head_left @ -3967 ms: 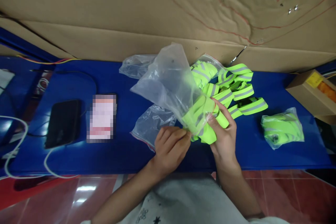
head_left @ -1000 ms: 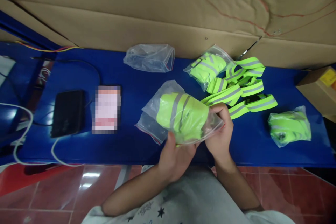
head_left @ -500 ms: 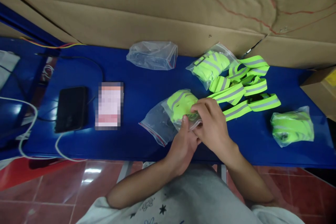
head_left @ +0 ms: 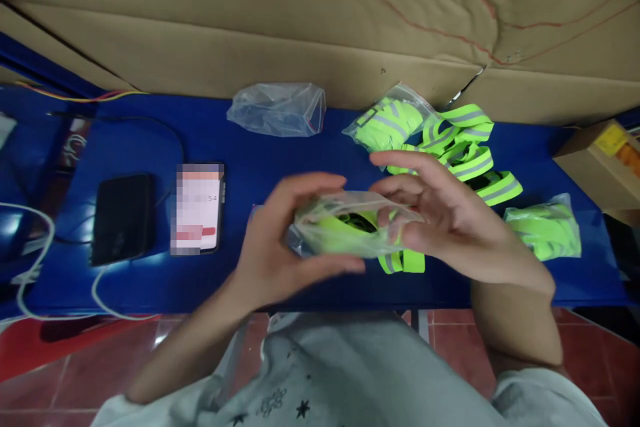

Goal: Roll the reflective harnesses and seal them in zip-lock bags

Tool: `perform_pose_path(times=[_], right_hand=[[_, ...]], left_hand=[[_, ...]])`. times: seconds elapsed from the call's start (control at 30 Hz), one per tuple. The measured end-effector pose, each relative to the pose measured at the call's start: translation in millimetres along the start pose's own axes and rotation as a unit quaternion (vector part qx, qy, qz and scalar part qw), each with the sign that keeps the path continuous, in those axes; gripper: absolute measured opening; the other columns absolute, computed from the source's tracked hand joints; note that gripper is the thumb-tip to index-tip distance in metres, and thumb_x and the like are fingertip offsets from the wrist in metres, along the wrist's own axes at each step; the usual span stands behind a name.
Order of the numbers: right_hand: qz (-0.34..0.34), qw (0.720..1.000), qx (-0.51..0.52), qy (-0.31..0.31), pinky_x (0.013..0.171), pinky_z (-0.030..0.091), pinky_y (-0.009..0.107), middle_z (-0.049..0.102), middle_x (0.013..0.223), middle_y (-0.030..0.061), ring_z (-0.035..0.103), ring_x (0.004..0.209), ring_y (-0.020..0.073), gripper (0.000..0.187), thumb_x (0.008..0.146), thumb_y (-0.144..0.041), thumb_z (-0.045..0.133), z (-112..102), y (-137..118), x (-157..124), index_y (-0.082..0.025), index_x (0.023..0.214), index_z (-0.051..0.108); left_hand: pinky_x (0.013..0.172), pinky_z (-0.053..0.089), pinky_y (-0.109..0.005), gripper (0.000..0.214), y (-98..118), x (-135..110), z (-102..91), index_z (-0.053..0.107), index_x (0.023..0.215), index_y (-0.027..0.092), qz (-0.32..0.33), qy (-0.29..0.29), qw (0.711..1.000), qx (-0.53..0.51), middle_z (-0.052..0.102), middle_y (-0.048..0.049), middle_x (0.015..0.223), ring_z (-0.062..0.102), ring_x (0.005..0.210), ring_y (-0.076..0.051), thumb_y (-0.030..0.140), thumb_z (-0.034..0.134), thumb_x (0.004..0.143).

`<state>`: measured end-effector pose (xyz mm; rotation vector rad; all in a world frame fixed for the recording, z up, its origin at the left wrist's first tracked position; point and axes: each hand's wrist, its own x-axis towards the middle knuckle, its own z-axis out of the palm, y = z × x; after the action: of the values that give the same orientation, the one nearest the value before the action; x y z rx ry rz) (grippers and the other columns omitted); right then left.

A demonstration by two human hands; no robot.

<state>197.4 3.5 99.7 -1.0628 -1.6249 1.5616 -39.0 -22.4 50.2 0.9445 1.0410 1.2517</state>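
Note:
A clear plastic zip bag [head_left: 330, 240] is held up off the table, its mouth facing me and gaping. Inside it lies a coiled neon-yellow reflective strap [head_left: 327, 230] with a dark part showing. My left hand [head_left: 270, 247] curves around the bag's left side, thumb below and fingers above. At the right end of the mouth, my right hand [head_left: 460, 227] grips the bag's edge with its thumb and a finger, while its other fingers are spread. A loose piece of neon strap [head_left: 406, 261] shows just below the bag.
Behind my right hand lie loose reflective straps [head_left: 465, 153] and a filled bag [head_left: 390, 123]. Another filled bag [head_left: 550, 230] rests at right, near a cardboard box [head_left: 585, 153]. An empty-looking plastic bag [head_left: 277, 110] lies at the back. A phone [head_left: 197, 207] and black device [head_left: 123, 217] are left.
The strap bag has been raised towards me and its mouth now gapes open. My hands, which were close together on it, have moved apart to its two sides.

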Motion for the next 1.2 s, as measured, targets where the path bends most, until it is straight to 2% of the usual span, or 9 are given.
perform_pose_path(times=[0.13, 0.23, 0.33, 0.43, 0.57, 0.7, 0.83, 1.0, 1.2], right_hand=[[-0.065, 0.993, -0.093, 0.026, 0.095, 0.065, 0.034, 0.070, 0.138, 0.0052, 0.072, 0.117, 0.0222, 0.067, 0.082, -0.044, 0.090, -9, 24, -1, -0.034, 0.143, 0.064], [-0.094, 0.979, -0.148, 0.101, 0.087, 0.065, 0.031, 0.079, 0.110, 0.0024, 0.077, 0.096, 0.0179, 0.038, 0.085, -0.035, 0.088, -6, 46, 1, -0.030, 0.121, 0.077], [-0.062, 0.987, -0.079, 0.127, 0.067, 0.063, 0.026, 0.081, 0.088, 0.0011, 0.075, 0.071, 0.0145, 0.015, 0.090, -0.036, 0.083, -8, 55, 6, -0.025, 0.100, 0.079], [-0.041, 0.994, -0.073, 0.077, 0.069, 0.063, 0.025, 0.082, 0.092, 0.0033, 0.078, 0.079, 0.0162, 0.021, 0.089, -0.040, 0.083, -22, 53, 5, -0.023, 0.101, 0.079], [-0.034, 0.994, -0.092, -0.056, 0.092, 0.063, 0.034, 0.077, 0.124, 0.0085, 0.075, 0.110, 0.0228, 0.051, 0.092, -0.055, 0.077, -44, 52, -1, -0.027, 0.135, 0.071], [0.001, 0.982, -0.154, -0.107, 0.081, 0.059, 0.026, 0.077, 0.112, 0.0040, 0.073, 0.095, 0.0151, 0.034, 0.098, -0.037, 0.074, -37, 57, 0, -0.027, 0.130, 0.070], [-0.051, 0.965, -0.238, -0.092, 0.070, 0.052, 0.023, 0.077, 0.096, -0.0007, 0.071, 0.080, 0.0118, 0.023, 0.092, -0.035, 0.081, -9, 61, 7, -0.026, 0.112, 0.075], [-0.066, 0.983, -0.166, 0.031, 0.055, 0.046, 0.019, 0.073, 0.069, -0.0052, 0.063, 0.057, 0.0072, 0.017, 0.097, -0.028, 0.075, -7, 63, 10, -0.023, 0.081, 0.074], [-0.019, 0.988, -0.152, 0.002, 0.080, 0.059, 0.022, 0.079, 0.109, 0.0034, 0.074, 0.093, 0.0126, 0.024, 0.105, -0.038, 0.062, -24, 70, 7, -0.022, 0.122, 0.072]], left_hand=[[0.066, 0.048, -0.026, 0.035, 8, 25, 7.0, 0.073, 0.098, 0.022, 0.064, -0.020, 0.989, 0.133, 0.077, -0.0013, 0.088, 0.069, 0.074, -0.017, 0.035, 0.094, 0.073], [0.068, 0.049, -0.025, 0.045, -1, 35, 6.6, 0.072, 0.101, 0.021, 0.022, -0.076, 0.987, 0.139, 0.076, -0.0016, 0.089, 0.069, 0.077, -0.018, 0.037, 0.097, 0.068], [0.066, 0.051, -0.024, 0.045, -11, 44, 3.3, 0.075, 0.101, 0.021, -0.045, -0.176, 0.979, 0.095, 0.075, -0.0028, 0.087, 0.070, 0.077, -0.018, 0.036, 0.097, 0.065], [0.071, 0.053, -0.026, 0.043, -21, 48, 1.2, 0.078, 0.101, 0.021, -0.075, -0.235, 0.966, 0.072, 0.076, -0.0032, 0.089, 0.070, 0.080, -0.019, 0.038, 0.097, 0.066], [0.080, 0.054, -0.028, 0.067, -33, 40, 2.1, 0.071, 0.129, 0.027, -0.081, -0.268, 0.956, 0.086, 0.075, -0.0027, 0.097, 0.071, 0.088, -0.019, 0.039, 0.097, 0.068], [0.082, 0.054, -0.030, 0.079, -41, 33, 6.6, 0.062, 0.137, 0.026, -0.130, -0.310, 0.938, 0.086, 0.076, -0.0036, 0.097, 0.073, 0.091, -0.021, 0.043, 0.097, 0.069], [0.089, 0.056, -0.036, 0.065, -48, 29, 11.4, 0.067, 0.127, 0.027, -0.161, -0.328, 0.928, 0.073, 0.078, -0.0074, 0.112, 0.075, 0.104, -0.027, 0.045, 0.095, 0.071], [0.078, 0.053, -0.030, 0.044, -51, 31, 6.1, 0.076, 0.114, 0.024, -0.161, -0.361, 0.912, 0.104, 0.079, -0.0033, 0.103, 0.072, 0.094, -0.024, 0.042, 0.091, 0.077], [0.070, 0.051, -0.025, 0.027, -47, 37, -2.0, 0.078, 0.114, 0.021, -0.083, -0.251, 0.952, 0.151, 0.077, -0.0032, 0.092, 0.068, 0.082, -0.017, 0.042, 0.070, 0.098]])
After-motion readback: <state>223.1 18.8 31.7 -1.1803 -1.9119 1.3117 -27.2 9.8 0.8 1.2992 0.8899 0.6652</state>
